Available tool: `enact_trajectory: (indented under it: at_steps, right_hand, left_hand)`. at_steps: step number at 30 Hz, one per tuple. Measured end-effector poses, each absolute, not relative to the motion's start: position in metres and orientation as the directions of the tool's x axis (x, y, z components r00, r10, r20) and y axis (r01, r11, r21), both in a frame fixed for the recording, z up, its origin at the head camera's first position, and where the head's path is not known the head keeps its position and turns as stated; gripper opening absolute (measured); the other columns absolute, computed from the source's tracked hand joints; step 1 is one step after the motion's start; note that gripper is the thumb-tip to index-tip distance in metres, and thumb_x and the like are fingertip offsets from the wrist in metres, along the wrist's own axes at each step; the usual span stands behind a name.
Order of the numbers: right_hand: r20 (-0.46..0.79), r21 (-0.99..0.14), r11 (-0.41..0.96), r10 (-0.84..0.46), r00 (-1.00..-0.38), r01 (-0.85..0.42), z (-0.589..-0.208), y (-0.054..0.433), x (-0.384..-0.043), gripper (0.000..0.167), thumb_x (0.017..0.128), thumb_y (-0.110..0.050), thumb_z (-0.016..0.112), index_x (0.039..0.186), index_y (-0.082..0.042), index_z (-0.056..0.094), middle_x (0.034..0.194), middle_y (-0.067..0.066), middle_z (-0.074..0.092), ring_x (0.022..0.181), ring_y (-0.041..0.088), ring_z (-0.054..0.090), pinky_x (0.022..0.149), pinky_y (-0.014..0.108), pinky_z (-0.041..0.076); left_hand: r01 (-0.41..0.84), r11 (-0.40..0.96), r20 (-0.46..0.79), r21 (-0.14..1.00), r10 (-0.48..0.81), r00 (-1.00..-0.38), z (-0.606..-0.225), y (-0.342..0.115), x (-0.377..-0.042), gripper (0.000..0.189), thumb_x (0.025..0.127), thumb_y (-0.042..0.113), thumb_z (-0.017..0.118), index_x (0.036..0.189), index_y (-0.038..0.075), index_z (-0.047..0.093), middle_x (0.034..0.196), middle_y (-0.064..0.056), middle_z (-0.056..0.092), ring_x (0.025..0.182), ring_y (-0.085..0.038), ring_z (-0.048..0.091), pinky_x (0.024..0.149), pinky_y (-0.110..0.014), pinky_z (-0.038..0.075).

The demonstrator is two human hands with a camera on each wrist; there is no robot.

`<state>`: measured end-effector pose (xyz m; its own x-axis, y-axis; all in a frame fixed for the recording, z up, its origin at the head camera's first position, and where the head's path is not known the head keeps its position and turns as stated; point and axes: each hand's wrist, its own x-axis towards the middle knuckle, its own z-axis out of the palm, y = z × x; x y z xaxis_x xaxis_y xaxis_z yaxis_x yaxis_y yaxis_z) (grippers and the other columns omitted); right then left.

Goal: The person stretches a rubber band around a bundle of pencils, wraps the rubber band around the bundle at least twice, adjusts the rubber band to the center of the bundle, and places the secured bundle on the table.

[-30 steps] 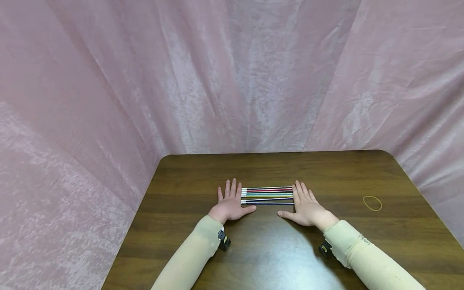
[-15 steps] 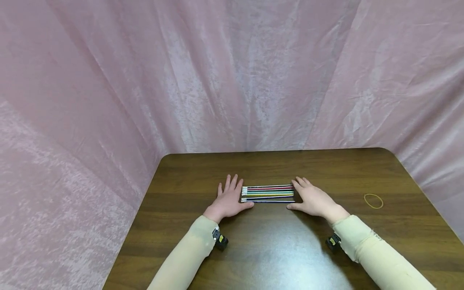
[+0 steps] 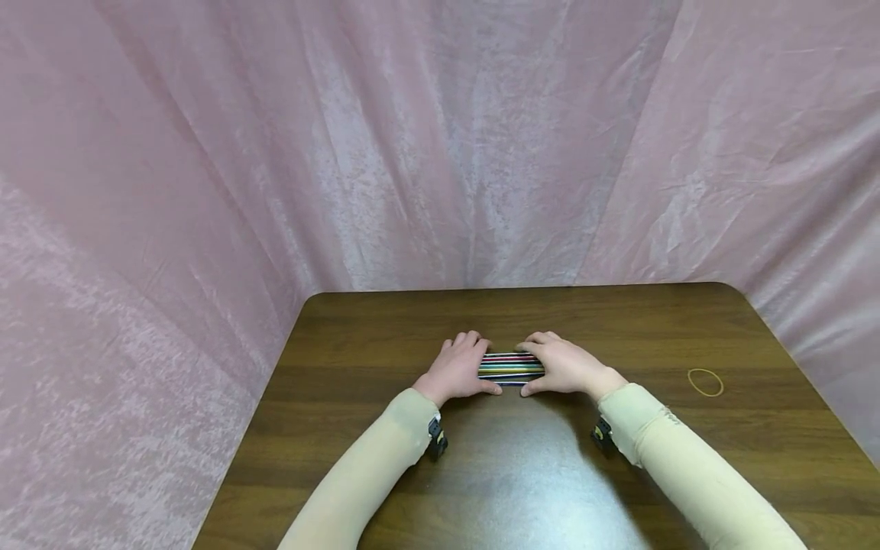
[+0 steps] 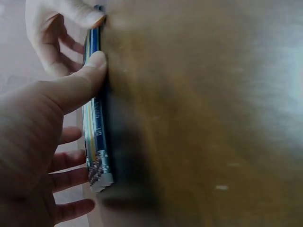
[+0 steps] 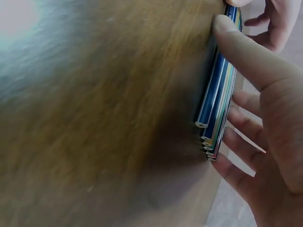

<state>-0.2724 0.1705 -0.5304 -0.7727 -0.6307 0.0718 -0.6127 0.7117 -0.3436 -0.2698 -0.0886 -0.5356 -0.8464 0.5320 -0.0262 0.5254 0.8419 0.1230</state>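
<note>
Several pencils [image 3: 510, 367] in blue, yellow, green, red and other colours lie side by side on the wooden table. My left hand [image 3: 455, 371] grips their left part, thumb at the near edge and fingers at the far side. At the right part, my right hand [image 3: 567, 368] holds them the same way. The left wrist view shows white erasers [image 4: 102, 182] in metal bands at one end. In the right wrist view the flat, unsharpened ends [image 5: 201, 125] are uneven, the nearest blue pencil set back from the others. Palms hide both ends in the head view.
A yellow rubber band [image 3: 706, 383] lies on the table [image 3: 371, 328] to the right of the hands. Pink curtains [image 3: 454, 153] hang behind the table and along its sides. A small wrist camera [image 3: 437, 439] sits below the left cuff.
Both hands have moved inward over the pencils, from spread flat at the ends to fingers and thumbs bent around them. The pencils lie closer together. The rubber band has stayed in place.
</note>
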Motion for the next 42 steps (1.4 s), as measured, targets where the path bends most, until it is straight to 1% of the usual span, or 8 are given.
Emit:
enact_trajectory:
  at_steps: [4,8,13,17,24,29,34,42]
  right_hand:
    - [0.050,-0.338,0.719,-0.631,-0.774,-0.607,-0.532,0.166,-0.279,0.077,0.075,-0.053,0.095,0.132,-0.007,0.071,0.126,0.008,0.065,0.111,0.030,0.061,0.096,0.049,0.051]
    - [0.049,-0.354,0.733,-0.605,-0.795,-0.580,-0.532,0.165,-0.283,0.073,0.071,-0.052,0.098,0.124,-0.009,0.073,0.120,0.005,0.066,0.108,0.028,0.061,0.094,0.050,0.051]
    - [0.047,-0.368,0.765,-0.553,-0.832,-0.529,-0.534,0.161,-0.281,0.070,0.066,-0.045,0.101,0.120,-0.009,0.073,0.118,0.004,0.067,0.107,0.029,0.061,0.094,0.050,0.051]
    - [0.041,-0.382,0.789,-0.505,-0.862,-0.481,-0.533,0.156,-0.277,0.069,0.064,-0.038,0.102,0.119,-0.009,0.072,0.118,0.006,0.068,0.108,0.032,0.062,0.095,0.052,0.051]
    - [0.022,-0.372,0.818,-0.464,-0.885,-0.438,-0.530,0.151,-0.274,0.064,0.061,-0.035,0.103,0.112,-0.012,0.072,0.112,0.004,0.068,0.105,0.030,0.061,0.093,0.050,0.052]
    - [-0.004,-0.349,0.821,-0.484,-0.875,-0.452,-0.526,0.147,-0.276,0.061,0.062,-0.037,0.104,0.108,-0.013,0.071,0.106,0.002,0.066,0.101,0.027,0.060,0.089,0.048,0.053]
    - [-0.034,-0.340,0.827,-0.487,-0.873,-0.448,-0.523,0.145,-0.276,0.056,0.065,-0.036,0.103,0.106,-0.014,0.072,0.099,-0.001,0.065,0.098,0.024,0.059,0.087,0.046,0.053]
    - [-0.055,-0.316,0.841,-0.479,-0.876,-0.440,-0.521,0.143,-0.274,0.048,0.067,-0.036,0.101,0.100,-0.017,0.072,0.089,-0.005,0.061,0.091,0.022,0.057,0.082,0.045,0.052]
  left_hand:
    - [0.525,0.842,-0.056,0.125,0.534,-0.844,-0.531,-0.086,-0.274,0.083,0.080,0.071,0.084,0.138,0.014,0.065,0.132,-0.002,0.059,0.118,-0.022,0.053,0.095,-0.041,0.047]
    - [0.505,0.850,-0.065,0.150,0.518,-0.853,-0.527,-0.081,-0.276,0.076,0.078,0.066,0.089,0.129,0.015,0.067,0.125,-0.001,0.061,0.112,-0.021,0.052,0.092,-0.039,0.047]
    - [0.467,0.873,-0.072,0.141,0.480,-0.874,-0.527,-0.076,-0.275,0.074,0.075,0.064,0.092,0.125,0.015,0.067,0.121,0.000,0.061,0.112,-0.022,0.052,0.092,-0.039,0.046]
    - [0.446,0.886,-0.082,0.129,0.457,-0.885,-0.525,-0.071,-0.273,0.073,0.074,0.062,0.094,0.122,0.015,0.067,0.120,0.000,0.061,0.112,-0.022,0.053,0.092,-0.041,0.046]
    - [0.416,0.897,-0.085,0.152,0.431,-0.898,-0.524,-0.067,-0.272,0.069,0.072,0.056,0.097,0.118,0.014,0.067,0.116,0.000,0.062,0.110,-0.022,0.053,0.093,-0.041,0.047]
    - [0.378,0.907,-0.077,0.186,0.397,-0.915,-0.527,-0.071,-0.270,0.066,0.070,0.055,0.098,0.115,0.017,0.069,0.110,0.001,0.062,0.107,-0.022,0.053,0.091,-0.040,0.045]
    - [0.369,0.905,-0.076,0.211,0.392,-0.917,-0.530,-0.072,-0.271,0.057,0.069,0.054,0.098,0.105,0.020,0.071,0.103,0.005,0.062,0.103,-0.021,0.053,0.088,-0.039,0.043]
    - [0.374,0.909,-0.094,0.185,0.395,-0.914,-0.530,-0.070,-0.271,0.047,0.070,0.056,0.097,0.094,0.022,0.073,0.094,0.007,0.063,0.098,-0.019,0.053,0.085,-0.038,0.044]
